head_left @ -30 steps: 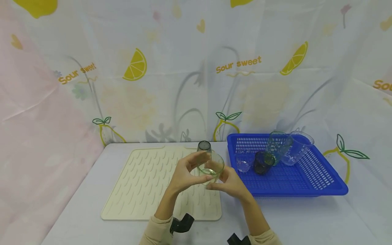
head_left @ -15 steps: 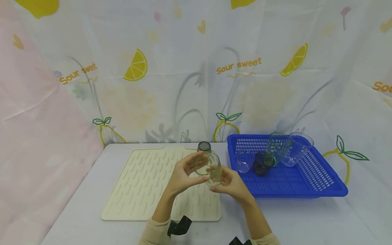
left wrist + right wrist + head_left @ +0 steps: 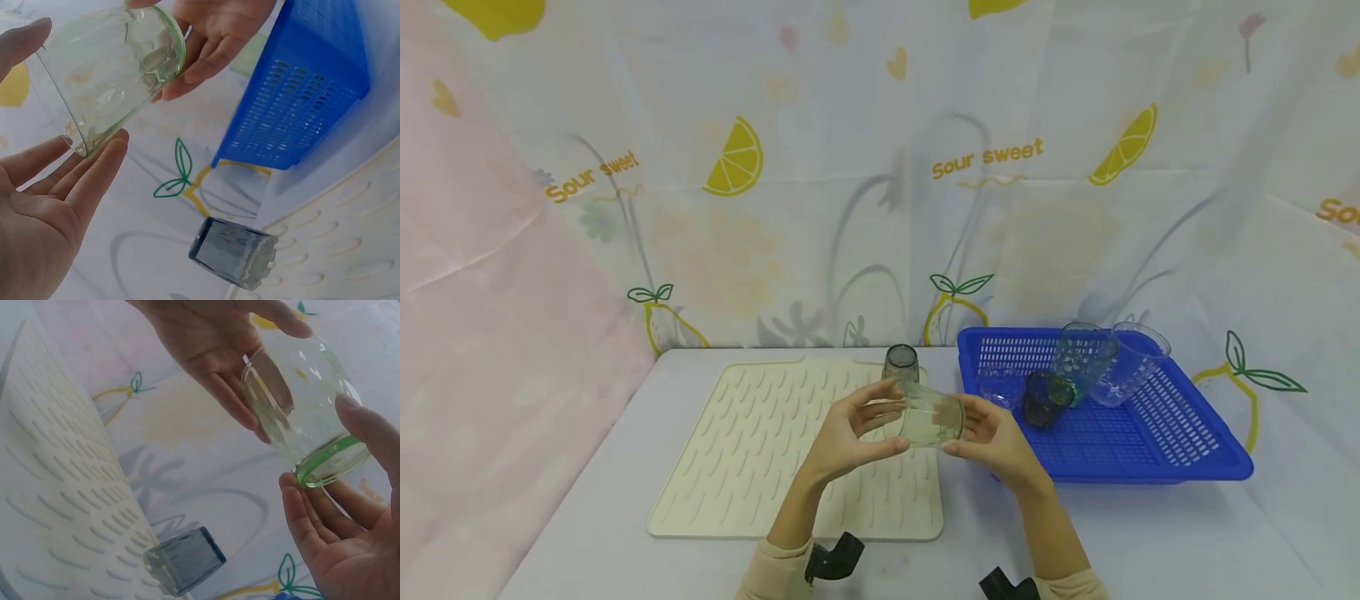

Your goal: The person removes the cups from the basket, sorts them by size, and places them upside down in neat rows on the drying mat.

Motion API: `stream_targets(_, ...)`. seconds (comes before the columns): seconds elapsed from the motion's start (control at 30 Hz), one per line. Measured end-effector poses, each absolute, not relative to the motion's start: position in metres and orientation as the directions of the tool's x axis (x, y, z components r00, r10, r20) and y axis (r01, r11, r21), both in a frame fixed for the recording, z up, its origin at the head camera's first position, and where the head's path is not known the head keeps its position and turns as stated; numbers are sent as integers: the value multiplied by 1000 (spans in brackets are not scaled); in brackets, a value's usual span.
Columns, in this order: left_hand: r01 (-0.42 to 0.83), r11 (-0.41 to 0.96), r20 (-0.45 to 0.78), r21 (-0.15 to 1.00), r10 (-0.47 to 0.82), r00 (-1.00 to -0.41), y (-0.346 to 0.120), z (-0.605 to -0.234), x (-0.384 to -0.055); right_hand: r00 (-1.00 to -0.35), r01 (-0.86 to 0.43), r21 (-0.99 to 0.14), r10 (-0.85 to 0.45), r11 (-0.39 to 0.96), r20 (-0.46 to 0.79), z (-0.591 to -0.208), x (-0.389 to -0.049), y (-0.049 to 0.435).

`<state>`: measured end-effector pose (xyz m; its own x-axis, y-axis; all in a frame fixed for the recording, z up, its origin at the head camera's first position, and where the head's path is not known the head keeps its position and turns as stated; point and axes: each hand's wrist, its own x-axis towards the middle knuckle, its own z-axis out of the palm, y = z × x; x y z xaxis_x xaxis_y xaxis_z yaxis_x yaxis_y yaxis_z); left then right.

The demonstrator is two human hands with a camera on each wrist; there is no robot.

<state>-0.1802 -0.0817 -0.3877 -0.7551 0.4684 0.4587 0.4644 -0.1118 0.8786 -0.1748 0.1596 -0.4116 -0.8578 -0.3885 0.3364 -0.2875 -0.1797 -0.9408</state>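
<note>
Two bare hands hold one pale green glass (image 3: 931, 418) on its side in the air, over the right edge of the cream mat (image 3: 775, 467). At the mouth end, the left hand (image 3: 844, 435) pinches the rim between thumb and slightly spread fingers; at the base end, the right hand (image 3: 1002, 440) pinches between thumb and fingers. Below, the mat lies on the white tabletop (image 3: 595, 533). Right of the mat, a blue basket (image 3: 1187, 421) contains four glasses: nearest the mat a small clear glass (image 3: 998, 385), next a tilted dark tumbler (image 3: 1043, 402), then a green-tinted tall glass (image 3: 1078, 358), and farthest from the mat a tall clear glass (image 3: 1131, 367). A smoky glass (image 3: 900, 363) stands at the mat's far right corner. Beyond the mat hangs a lemon-print cloth (image 3: 835, 108).
</note>
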Motion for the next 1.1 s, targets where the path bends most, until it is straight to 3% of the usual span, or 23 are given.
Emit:
stream_targets(0.27, 399, -40, 373, 916, 450, -811, -79, -391, -176, -814, -384, -891, -367, -241, 450, -408, -176, 163)
stream_targets(0.57, 395, 87, 301, 915, 504, -809, -73, -398, -174, -764, -399, -859, -402, -321, 505, -405, -175, 163)
stream_targets(0.83, 378, 158, 253, 912, 509, -823, -73, -400, -172, -814, -396, -905, -395, -157, 425, -396, -172, 160)
stream_targets(1.1, 428, 229, 262, 875, 520, -813, -69, -405, -172, -811, -508, -856, -388, 96, 437, -382, -170, 145)
